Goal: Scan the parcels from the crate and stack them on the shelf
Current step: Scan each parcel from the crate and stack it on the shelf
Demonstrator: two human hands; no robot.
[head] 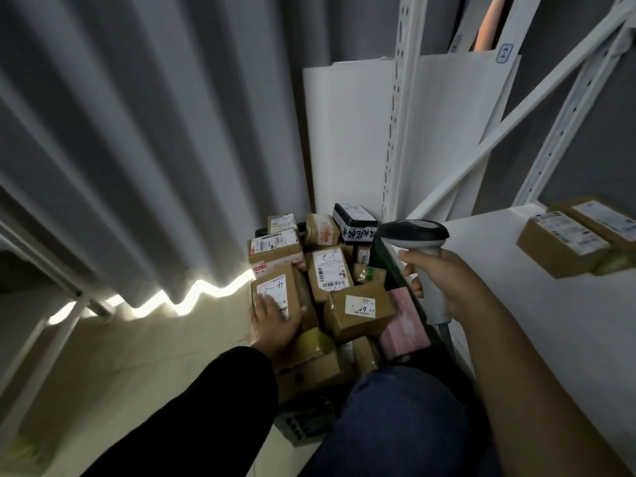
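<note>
Fingers (265,301) of left hand (275,323): spread fairly straight, resting flat on the labelled top of a cardboard parcel (275,290) at the left side of the crate (303,425), thumb at that parcel's edge; black sleeve on the arm. Right hand (445,280): wrapped tight round the handle of a barcode scanner (418,235), held above the crate's right rim. Crate: dark green, on the floor, heaped with parcels, namely a label-up box (330,270) at its middle, a tilted box (359,311) right of centre, a pink packet (406,327) against its right wall and a black-and-white box (354,218) at its far end. Shelf (516,304): white board just right of the crate, carrying two brown parcels (561,247) side by side, touching. Grey curtain (137,132): left of and behind the crate.
</note>
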